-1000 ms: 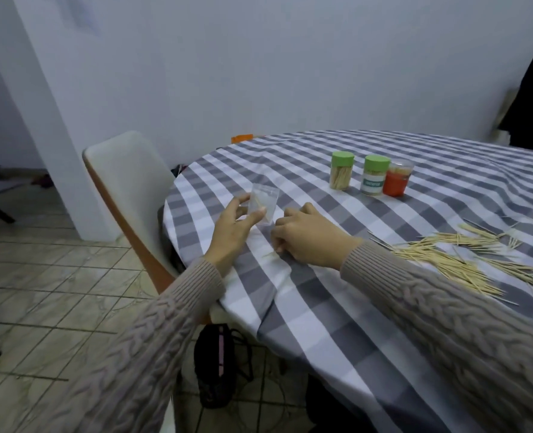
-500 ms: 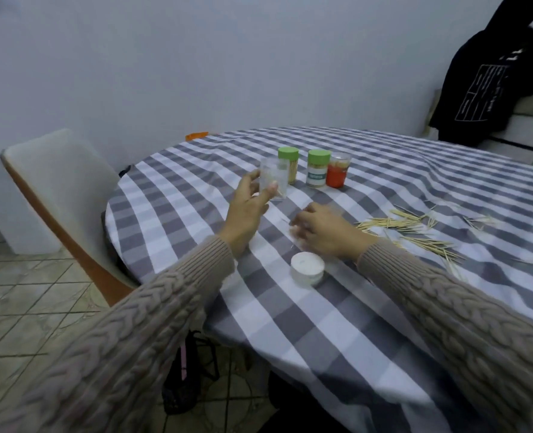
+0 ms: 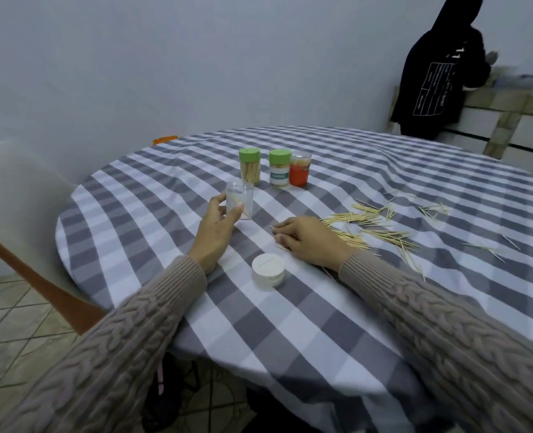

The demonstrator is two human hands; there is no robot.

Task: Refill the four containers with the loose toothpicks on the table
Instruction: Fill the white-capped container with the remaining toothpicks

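1. Left hand [image 3: 216, 226], centre frame: fingers grip the clear plastic container [image 3: 239, 200], open, nearly empty.
2. Right hand [image 3: 305, 242] rests curled on the checked bench [image 3: 321, 323]; whether it pinches anything, cannot tell.
3. Loose wooden toothpicks [image 3: 371, 228] right of centre; white round lid [image 3: 268, 270] set aside.
4. Step: filling the fourth container. Next: gather toothpicks, drop them in.

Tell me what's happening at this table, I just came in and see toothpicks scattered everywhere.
A person is refilling toothpick containers. The left hand holds an open clear container with a few toothpicks inside; its white lid lies on the checked tablecloth. The right hand rests on the cloth by the loose toothpicks, fingers at a few of them. Two green-lidded containers and an orange one stand behind, filled. Another person stands in the background.
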